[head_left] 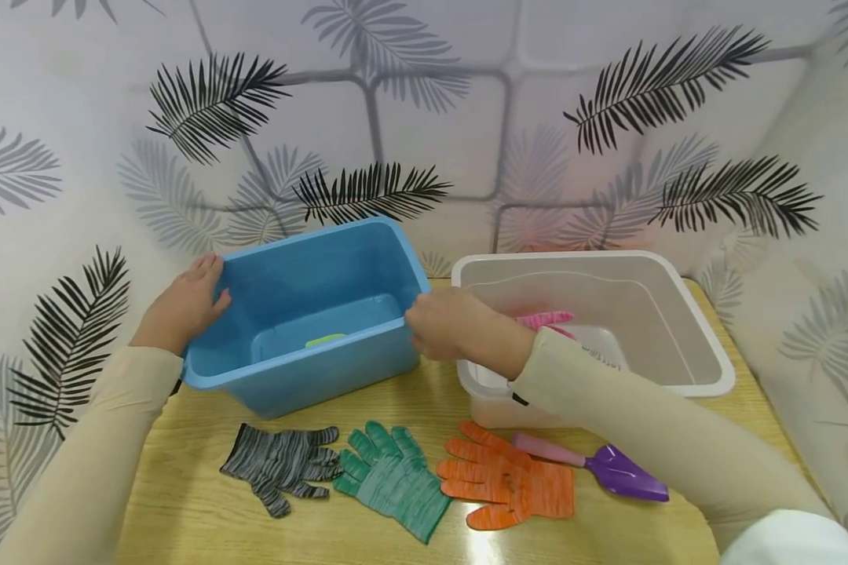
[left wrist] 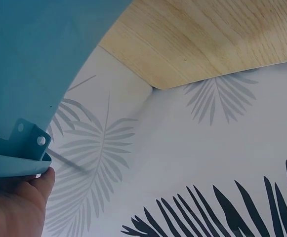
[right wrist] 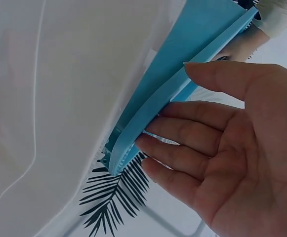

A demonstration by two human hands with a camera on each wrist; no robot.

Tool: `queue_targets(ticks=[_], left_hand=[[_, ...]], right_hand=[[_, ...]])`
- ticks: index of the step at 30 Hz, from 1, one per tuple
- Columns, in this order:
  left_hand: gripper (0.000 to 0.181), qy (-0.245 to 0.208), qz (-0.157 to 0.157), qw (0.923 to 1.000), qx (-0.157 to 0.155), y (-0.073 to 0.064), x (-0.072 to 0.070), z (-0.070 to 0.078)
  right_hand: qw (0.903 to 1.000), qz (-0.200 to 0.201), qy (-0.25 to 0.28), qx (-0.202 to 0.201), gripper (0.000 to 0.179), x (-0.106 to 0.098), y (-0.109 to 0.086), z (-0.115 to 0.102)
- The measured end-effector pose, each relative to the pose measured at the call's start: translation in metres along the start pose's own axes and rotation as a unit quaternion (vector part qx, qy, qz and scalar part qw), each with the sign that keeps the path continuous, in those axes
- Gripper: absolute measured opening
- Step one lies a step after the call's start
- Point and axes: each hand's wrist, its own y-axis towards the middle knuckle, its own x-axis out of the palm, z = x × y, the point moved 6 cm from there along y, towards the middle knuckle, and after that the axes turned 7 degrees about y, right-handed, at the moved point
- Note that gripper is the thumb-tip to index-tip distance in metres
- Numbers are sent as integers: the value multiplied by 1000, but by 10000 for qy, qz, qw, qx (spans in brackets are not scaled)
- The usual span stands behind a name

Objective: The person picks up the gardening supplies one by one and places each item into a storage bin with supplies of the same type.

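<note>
A blue plastic tub [head_left: 325, 353] stands at the left of the table, turned at an angle, with a small lime-green item [head_left: 325, 340] on its floor. My left hand [head_left: 187, 302] grips the tub's left end, thumb over the inside of the rim. At the opposite end my right hand [head_left: 441, 323] holds the rim; the right wrist view shows its thumb and fingertips [right wrist: 153, 126] at the blue edge. Beside that hand sits a whitish tub [head_left: 699, 345] with a pink striped glove [head_left: 547, 318] inside, partly hidden by my right arm.
Along the front lie a grey-black glove [head_left: 283, 463], a green glove [head_left: 396, 475] and an orange glove [head_left: 509, 479]. A purple trowel [head_left: 625, 473] with a pink handle touches the orange glove. Leaf-patterned cloth [head_left: 438, 141] hangs behind the wooden table [head_left: 184, 502].
</note>
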Motion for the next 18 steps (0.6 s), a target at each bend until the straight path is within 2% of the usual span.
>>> queue_targets(ticks=[4, 8, 13, 18], left_hand=[[59, -14, 71, 10000, 15, 0, -1, -1], [57, -16, 215, 9997, 79, 0, -4, 1], [56, -71, 341, 9991, 252, 2, -7, 4], [58, -109, 235, 9991, 351, 3, -7, 7]], right_hand=[[9995, -271, -5, 159, 23, 2, -4, -3], [9992, -368, -27, 131, 32, 4, -8, -6], [9997, -227, -60, 25, 40, 6, -14, -10], [10000, 53, 50, -25, 48, 5, -21, -13]])
